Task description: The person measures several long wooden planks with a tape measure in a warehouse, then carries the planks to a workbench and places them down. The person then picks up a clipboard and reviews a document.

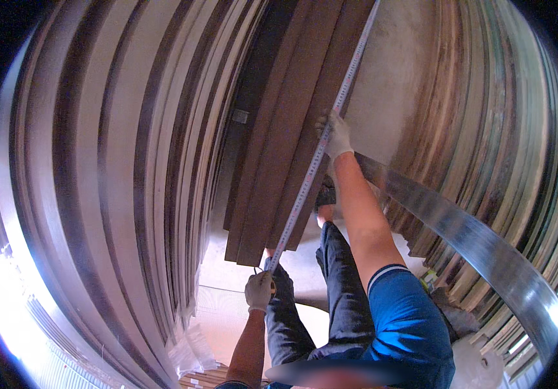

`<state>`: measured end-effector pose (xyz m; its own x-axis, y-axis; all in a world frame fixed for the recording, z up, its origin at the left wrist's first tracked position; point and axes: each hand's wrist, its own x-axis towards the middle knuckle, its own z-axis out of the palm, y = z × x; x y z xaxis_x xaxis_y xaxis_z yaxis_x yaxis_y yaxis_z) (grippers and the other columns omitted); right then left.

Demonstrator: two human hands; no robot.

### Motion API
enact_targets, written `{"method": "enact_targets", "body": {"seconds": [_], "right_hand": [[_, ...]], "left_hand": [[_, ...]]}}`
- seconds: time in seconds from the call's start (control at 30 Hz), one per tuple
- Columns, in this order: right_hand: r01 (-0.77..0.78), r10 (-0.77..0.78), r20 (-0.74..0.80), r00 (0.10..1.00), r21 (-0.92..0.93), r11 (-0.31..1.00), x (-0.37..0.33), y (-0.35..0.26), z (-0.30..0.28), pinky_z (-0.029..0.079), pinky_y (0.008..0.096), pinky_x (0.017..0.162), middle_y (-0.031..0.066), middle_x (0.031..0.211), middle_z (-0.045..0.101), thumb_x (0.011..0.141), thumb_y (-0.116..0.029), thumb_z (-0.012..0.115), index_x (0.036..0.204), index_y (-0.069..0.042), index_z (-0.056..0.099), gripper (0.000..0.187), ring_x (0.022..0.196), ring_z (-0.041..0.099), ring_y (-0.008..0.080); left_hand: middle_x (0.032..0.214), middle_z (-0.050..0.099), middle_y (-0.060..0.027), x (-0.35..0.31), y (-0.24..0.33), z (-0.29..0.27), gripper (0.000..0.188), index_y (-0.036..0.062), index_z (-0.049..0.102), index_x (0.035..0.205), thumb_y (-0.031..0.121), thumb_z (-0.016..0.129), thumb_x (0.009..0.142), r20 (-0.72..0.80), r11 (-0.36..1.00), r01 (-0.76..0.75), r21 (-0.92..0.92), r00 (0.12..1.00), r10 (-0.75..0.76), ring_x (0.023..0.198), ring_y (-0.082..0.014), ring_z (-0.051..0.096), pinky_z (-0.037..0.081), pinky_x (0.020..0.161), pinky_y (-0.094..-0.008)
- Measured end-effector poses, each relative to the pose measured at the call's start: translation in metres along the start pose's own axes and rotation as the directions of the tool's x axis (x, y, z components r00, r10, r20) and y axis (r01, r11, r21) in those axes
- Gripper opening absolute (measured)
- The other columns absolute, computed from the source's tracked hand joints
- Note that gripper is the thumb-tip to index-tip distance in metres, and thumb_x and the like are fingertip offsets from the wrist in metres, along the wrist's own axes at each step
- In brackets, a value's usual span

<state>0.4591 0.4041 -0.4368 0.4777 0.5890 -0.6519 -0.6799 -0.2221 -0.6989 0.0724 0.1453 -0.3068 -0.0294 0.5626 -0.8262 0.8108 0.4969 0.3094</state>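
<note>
Amid stacked boards, gloved hands stretch a tape measure (311, 172).

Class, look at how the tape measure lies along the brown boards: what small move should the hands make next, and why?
Probably read the mark under the right hand. The tape measure already runs taut along the brown boards, with the left hand holding its case near their lower end.

L hand (259, 290) gloved, low, fist closed; R hand (336, 135) gloved, arm stretched up, fingers pinched
</note>
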Motion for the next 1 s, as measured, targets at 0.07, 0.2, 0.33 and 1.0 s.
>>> {"method": "enact_targets", "body": {"seconds": [0.07,0.2,0.33,1.0], "right_hand": [[-0.054,0.051,-0.074,0.996,-0.029,0.998,-0.002,0.000,0.001,0.049,0.0285,0.056,0.0033,0.080,0.062,0.099,-0.038,0.056,0.106,-0.008,0.060,0.031,0.064,0.060,0.0161],[0.045,-0.046,0.040,0.998,0.017,0.999,-0.001,-0.003,0.003,0.049,0.0295,0.058,0.0029,0.078,0.062,0.099,-0.037,0.058,0.104,-0.007,0.060,0.030,0.065,0.059,0.0147],[0.041,-0.043,0.063,0.997,0.020,0.999,0.008,-0.012,0.004,0.049,0.0289,0.058,0.0022,0.077,0.061,0.098,-0.036,0.058,0.104,-0.008,0.061,0.028,0.064,0.059,0.0146],[-0.161,0.156,-0.150,0.976,-0.023,0.987,-0.121,0.072,-0.028,0.047,0.0306,0.056,0.0009,0.077,0.058,0.099,-0.035,0.056,0.097,-0.010,0.058,0.024,0.065,0.057,0.0146]], "left_hand": [[0.089,0.069,-0.0196,0.004,0.003,0.006,0.037,0.0108,0.075,0.099,0.043,0.060,0.088,-0.033,0.999,0.039,-0.013,0.999,-0.039,0.090,-0.0355,0.067,0.051,0.080,-0.0452],[0.088,0.071,-0.0166,0.008,0.008,0.015,0.033,0.0081,0.074,0.098,0.038,0.062,0.089,0.014,0.994,-0.004,-0.110,1.000,0.005,0.087,-0.0313,0.068,0.052,0.078,-0.0413],[0.087,0.071,-0.0173,0.014,0.017,0.020,0.035,0.0063,0.074,0.096,0.038,0.063,0.090,0.037,0.991,0.024,-0.131,0.999,-0.019,0.083,-0.0315,0.069,0.053,0.075,-0.0418],[0.106,0.070,-0.0212,0.088,0.117,0.038,0.048,0.0078,0.073,0.107,0.048,0.062,0.083,0.168,0.988,-0.053,-0.146,0.983,0.077,0.100,-0.0346,0.067,0.050,0.085,-0.0406]]}}
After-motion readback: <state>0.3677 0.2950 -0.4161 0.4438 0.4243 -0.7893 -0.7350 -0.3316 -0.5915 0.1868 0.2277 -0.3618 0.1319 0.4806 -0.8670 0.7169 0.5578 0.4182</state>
